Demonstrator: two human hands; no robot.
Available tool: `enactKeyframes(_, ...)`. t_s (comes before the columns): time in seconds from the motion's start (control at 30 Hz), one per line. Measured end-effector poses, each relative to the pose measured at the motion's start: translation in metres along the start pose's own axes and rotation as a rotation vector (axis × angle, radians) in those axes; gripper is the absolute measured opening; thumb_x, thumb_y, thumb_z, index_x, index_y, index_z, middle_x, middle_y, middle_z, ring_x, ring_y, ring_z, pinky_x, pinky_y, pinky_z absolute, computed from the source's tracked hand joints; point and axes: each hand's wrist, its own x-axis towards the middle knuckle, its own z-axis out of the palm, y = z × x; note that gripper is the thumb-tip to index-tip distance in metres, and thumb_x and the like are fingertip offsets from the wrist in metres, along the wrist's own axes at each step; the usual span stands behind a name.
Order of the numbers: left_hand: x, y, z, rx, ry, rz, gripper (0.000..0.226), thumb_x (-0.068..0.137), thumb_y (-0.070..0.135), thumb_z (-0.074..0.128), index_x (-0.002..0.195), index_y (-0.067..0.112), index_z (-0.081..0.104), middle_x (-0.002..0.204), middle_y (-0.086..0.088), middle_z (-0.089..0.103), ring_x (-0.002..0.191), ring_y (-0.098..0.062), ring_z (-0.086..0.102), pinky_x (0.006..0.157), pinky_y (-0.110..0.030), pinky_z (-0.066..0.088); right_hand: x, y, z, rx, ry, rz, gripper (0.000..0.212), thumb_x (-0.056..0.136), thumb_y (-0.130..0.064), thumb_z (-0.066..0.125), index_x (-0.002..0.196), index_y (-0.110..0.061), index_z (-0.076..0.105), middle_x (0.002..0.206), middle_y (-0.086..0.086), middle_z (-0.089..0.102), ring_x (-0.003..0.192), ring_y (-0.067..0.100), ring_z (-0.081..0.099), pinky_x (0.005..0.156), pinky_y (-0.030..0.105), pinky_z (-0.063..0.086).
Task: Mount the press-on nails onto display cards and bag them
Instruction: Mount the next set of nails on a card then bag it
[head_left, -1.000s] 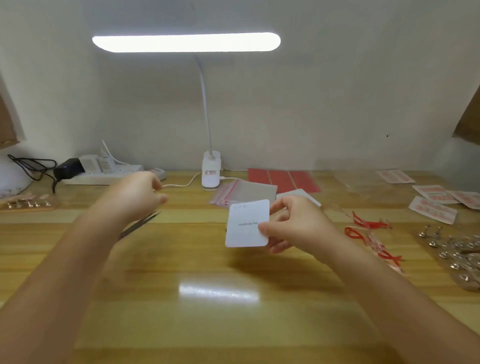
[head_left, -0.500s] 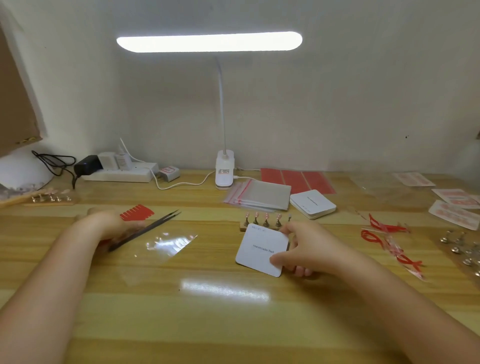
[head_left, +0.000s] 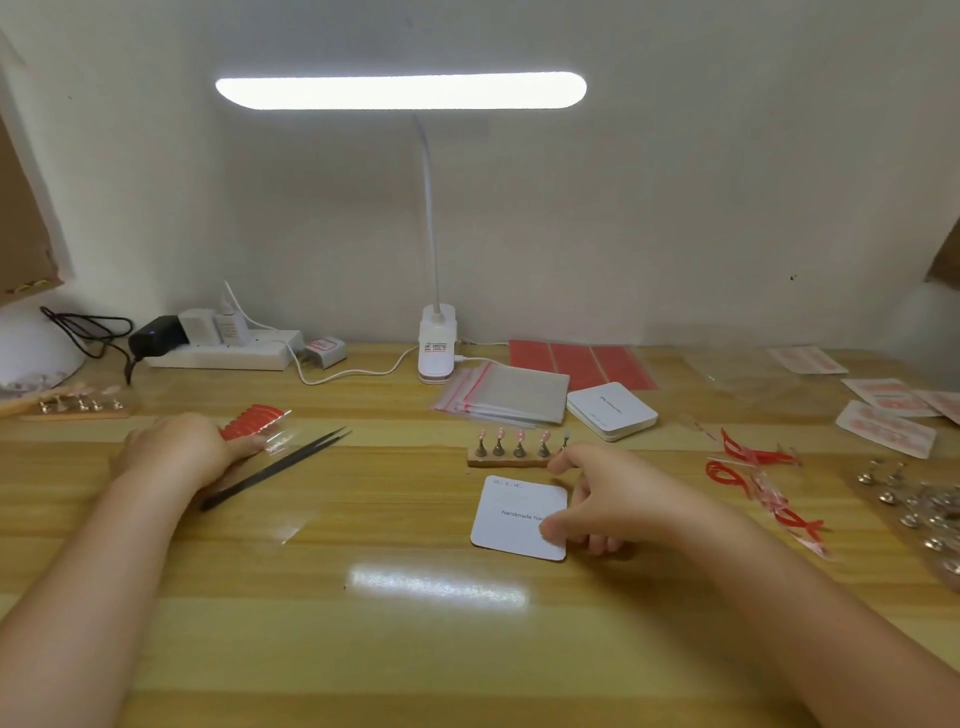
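Likely home craft desk, clip lamp (head_left: 437, 343), zip bags (head_left: 511, 397), power strip (head_left: 223, 356)

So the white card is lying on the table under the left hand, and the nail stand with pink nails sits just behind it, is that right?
Not quite: in the head view the white card lies under the right hand, not the left. The nail stand does sit just behind it.
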Motion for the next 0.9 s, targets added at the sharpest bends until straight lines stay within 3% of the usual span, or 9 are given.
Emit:
enactKeyframes(0.13, -0.005, 0.006, -0.005, -0.097, 0.17, -0.03, 0.075, 0.095, 0.064, 0.024, 0.078, 0.004, 0.065, 0.075, -0.015, 0.065, 0.072, -0.031, 0.061, 0.072, -0.04, 0.051, -0.004, -0.004, -0.006, -0.028, 0.064, -0.012, 0.049, 0.083, -0.039, 0.069, 0.126, -0.026, 0.049, 0.078, -0.005, 0.069, 0.06, 0.008, 0.069, 0.055, 0.025, 0.055)
enactKeyframes(0.23, -0.013, 0.011, -0.02, -0.239, 0.432, 0.033, 0.07, 0.1, 0.052, 0.018, 0.071, 0.003, 0.059, 0.063, -0.016, 0.056, 0.059, -0.028, 0.052, 0.054, -0.033, 0.042, -0.009, -0.009, -0.012, -0.017, 0.136, -0.057, 0.037, 0.083, -0.043, 0.07, 0.113, -0.026, 0.057, 0.076, -0.008, 0.065, 0.053, 0.004, 0.066, 0.05, 0.022, 0.047)
enactKeyframes(0.33, -0.03, 0.021, -0.045, -0.388, 0.58, 0.214, 0.061, 0.1, 0.047, 0.025, 0.069, 0.007, 0.058, 0.06, -0.014, 0.054, 0.056, -0.027, 0.048, 0.05, -0.029, 0.032, -0.016, -0.016, -0.018, 0.063, 0.177, -0.118, 0.026, 0.084, -0.04, 0.07, 0.103, -0.024, 0.06, 0.072, -0.006, 0.066, 0.051, 0.003, 0.064, 0.047, 0.019, 0.045)
enactKeyframes(0.43, -0.065, 0.043, -0.071, -0.529, 0.576, 0.501, 0.057, 0.099, 0.053, 0.033, 0.066, 0.014, 0.057, 0.059, -0.008, 0.057, 0.059, -0.027, 0.052, 0.051, -0.031, 0.033, -0.025, -0.025, -0.022, 0.144, 0.311, -0.237, 0.022, 0.085, -0.039, 0.069, 0.099, -0.024, 0.063, 0.07, -0.003, 0.067, 0.054, 0.005, 0.065, 0.054, 0.025, 0.053)
enactKeyframes(0.5, -0.095, 0.058, -0.082, -0.552, 0.552, 0.755, 0.048, 0.097, 0.052, 0.037, 0.078, 0.017, 0.064, 0.069, -0.002, 0.062, 0.065, -0.022, 0.054, 0.056, -0.032, 0.035, -0.031, -0.03, -0.023, 0.262, 0.484, -0.352, 0.025, 0.086, -0.043, 0.067, 0.103, -0.025, 0.064, 0.078, -0.003, 0.068, 0.065, 0.007, 0.066, 0.065, 0.033, 0.057)
enactKeyframes(0.57, -0.124, 0.074, -0.085, -0.481, 0.564, 0.999, 0.051, 0.095, 0.049, 0.038, 0.107, 0.01, 0.068, 0.09, -0.005, 0.066, 0.081, -0.022, 0.058, 0.069, -0.035, 0.045, -0.037, -0.034, -0.026, 0.472, 0.57, -0.446, 0.034, 0.085, -0.053, 0.064, 0.109, -0.03, 0.063, 0.094, -0.007, 0.069, 0.082, 0.007, 0.066, 0.077, 0.035, 0.057)
enactKeyframes(0.7, -0.163, 0.101, -0.077, -0.292, 0.693, 1.21, 0.053, 0.095, 0.044, 0.044, 0.126, 0.005, 0.061, 0.119, -0.012, 0.065, 0.103, -0.033, 0.062, 0.091, -0.048, 0.05, -0.046, -0.04, -0.035, 0.81, 0.32, -0.521, 0.064, 0.071, -0.069, 0.065, 0.122, -0.03, 0.059, 0.114, -0.011, 0.069, 0.106, 0.003, 0.063, 0.094, 0.027, 0.05)
enactKeyframes(0.77, -0.173, 0.109, -0.071, -0.216, 0.745, 1.224, 0.055, 0.093, 0.043, 0.043, 0.129, 0.005, 0.058, 0.125, -0.012, 0.063, 0.111, -0.033, 0.06, 0.096, -0.049, 0.048, -0.047, -0.042, -0.035, 0.853, 0.261, -0.55, 0.052, 0.076, -0.054, 0.072, 0.116, -0.02, 0.065, 0.107, -0.003, 0.073, 0.103, 0.01, 0.067, 0.091, 0.026, 0.052)
enactKeyframes(0.9, -0.18, 0.113, -0.064, -0.191, 0.768, 1.168, 0.071, 0.088, 0.055, 0.039, 0.141, 0.008, 0.047, 0.143, -0.013, 0.047, 0.129, -0.034, 0.045, 0.107, -0.051, 0.037, -0.044, -0.042, -0.031, 0.892, 0.375, -0.518, 0.016, 0.086, -0.021, 0.069, 0.101, -0.015, 0.069, 0.088, 0.005, 0.076, 0.086, 0.019, 0.073, 0.085, 0.032, 0.055)
